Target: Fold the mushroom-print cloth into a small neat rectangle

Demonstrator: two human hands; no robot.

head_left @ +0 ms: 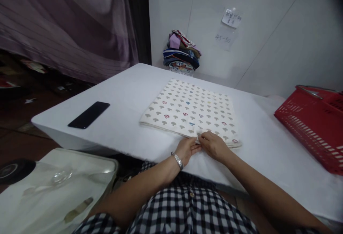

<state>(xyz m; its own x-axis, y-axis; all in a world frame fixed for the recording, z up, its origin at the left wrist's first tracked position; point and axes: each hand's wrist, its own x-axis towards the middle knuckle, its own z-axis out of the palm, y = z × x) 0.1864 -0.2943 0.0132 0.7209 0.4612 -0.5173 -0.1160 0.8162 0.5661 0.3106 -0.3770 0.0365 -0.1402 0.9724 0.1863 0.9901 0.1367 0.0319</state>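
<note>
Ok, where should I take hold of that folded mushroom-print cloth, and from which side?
Take the cloth by its near edge, coming from the person's side. It lies flat and folded on the table, so probably only the stacked layers at an edge offer a pinch, and this edge is the closest. The left hand and right hand meet at that edge.

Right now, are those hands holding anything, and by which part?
The left hand and right hand both pinch the folded mushroom-print cloth at its near edge.
</note>
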